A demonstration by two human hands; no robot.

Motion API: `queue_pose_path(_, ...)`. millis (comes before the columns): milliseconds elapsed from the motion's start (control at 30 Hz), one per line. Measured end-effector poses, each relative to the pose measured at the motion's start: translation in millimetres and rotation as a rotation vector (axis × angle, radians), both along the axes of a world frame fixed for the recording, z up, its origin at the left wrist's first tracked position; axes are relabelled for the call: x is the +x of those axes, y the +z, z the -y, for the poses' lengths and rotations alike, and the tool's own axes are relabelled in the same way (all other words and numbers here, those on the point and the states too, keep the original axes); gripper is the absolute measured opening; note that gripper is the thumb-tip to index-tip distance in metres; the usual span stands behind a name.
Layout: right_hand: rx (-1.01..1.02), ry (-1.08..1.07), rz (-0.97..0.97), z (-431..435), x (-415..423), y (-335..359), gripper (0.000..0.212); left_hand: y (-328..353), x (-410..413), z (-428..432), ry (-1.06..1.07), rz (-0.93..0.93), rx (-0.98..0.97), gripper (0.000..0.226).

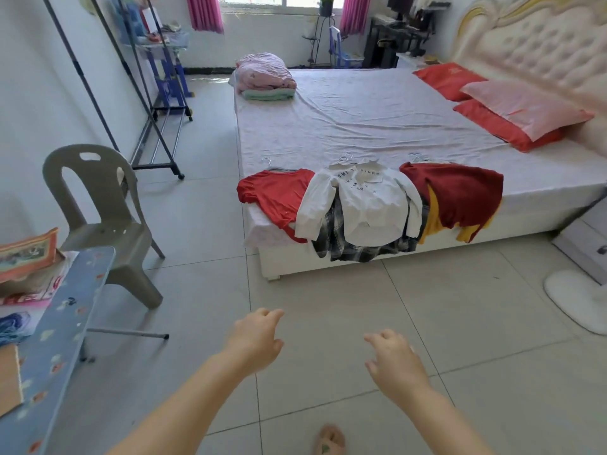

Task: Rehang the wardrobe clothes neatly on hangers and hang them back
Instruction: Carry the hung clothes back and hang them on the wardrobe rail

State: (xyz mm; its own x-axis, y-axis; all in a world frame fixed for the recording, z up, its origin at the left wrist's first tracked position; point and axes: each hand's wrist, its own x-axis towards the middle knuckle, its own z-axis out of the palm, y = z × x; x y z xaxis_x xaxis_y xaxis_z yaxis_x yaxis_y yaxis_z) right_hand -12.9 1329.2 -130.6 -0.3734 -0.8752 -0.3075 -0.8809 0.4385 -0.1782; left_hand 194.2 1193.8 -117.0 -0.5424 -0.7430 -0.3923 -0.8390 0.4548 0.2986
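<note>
Several garments on hangers lie along the near edge of the bed point(377, 116): a red T-shirt point(279, 198) at the left, a white printed shirt point(368, 205) over a plaid garment point(354, 247) in the middle, and a dark red top point(460, 195) over a yellow one point(433, 221) at the right. Wire hanger hooks poke out above each collar. My left hand point(256, 339) and my right hand point(394, 359) reach forward over the tiled floor, well short of the bed. Both have relaxed fingers and hold nothing.
A black clothes rack point(144, 103) stands by the left wall. A grey plastic chair point(101, 218) and a blue ironing board point(59, 336) stand at the left. Folded bedding point(266, 77) and pillows point(512, 110) lie on the bed. A white fan base point(578, 300) sits at the right.
</note>
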Motion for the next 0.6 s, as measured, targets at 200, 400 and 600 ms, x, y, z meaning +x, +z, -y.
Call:
queue_pose_path(200, 0.041, 0.122, 0.017, 123, -72, 9, 0.046, 10, -55, 87, 0.110, 0.013, 0.018, 0.057)
queue_pose_path(400, 0.054, 0.204, 0.017, 243, -109, 6, 0.047, 6, -89, 188, 0.181, -0.003, 0.001, 0.057)
queue_pose_path(600, 0.110, 0.229, -0.001, 384, -143, -6, 0.044, -11, -123, 324, 0.167, 0.004, 0.016, 0.055)
